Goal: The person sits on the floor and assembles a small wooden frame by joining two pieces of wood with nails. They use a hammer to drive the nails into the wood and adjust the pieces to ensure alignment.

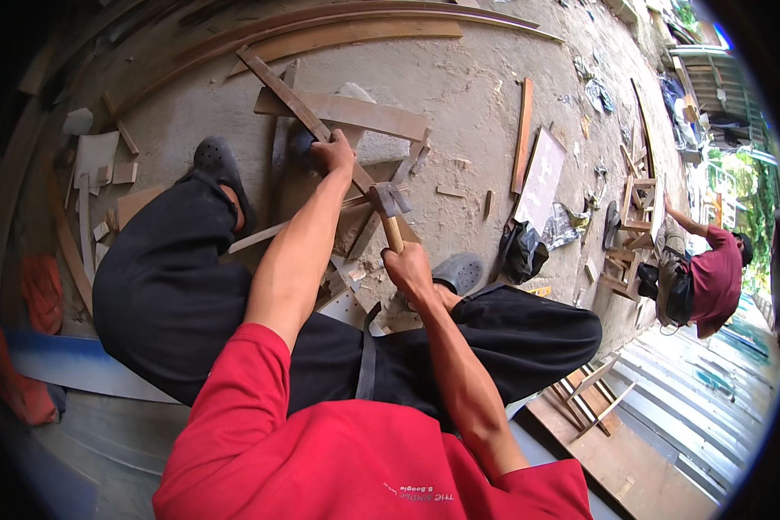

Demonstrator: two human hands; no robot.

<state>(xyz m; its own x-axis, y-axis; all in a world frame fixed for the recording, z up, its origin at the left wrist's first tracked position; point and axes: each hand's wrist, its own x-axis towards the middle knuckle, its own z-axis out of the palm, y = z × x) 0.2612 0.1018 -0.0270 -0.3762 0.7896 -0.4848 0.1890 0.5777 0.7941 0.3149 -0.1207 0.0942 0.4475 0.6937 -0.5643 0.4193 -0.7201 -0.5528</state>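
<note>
The single view comes from the person's head and looks steeply down over the chest and knees to the concrete floor (459,87) just ahead. It sits close: the forearms rise from the lower edge, and the left hand (332,154) and right hand (410,270) fill the middle. The fisheye lens bends the planks (338,30) along the top into arcs and darkens the rim. At the right edge the view reaches further, to another person (711,277) well apart.
</note>
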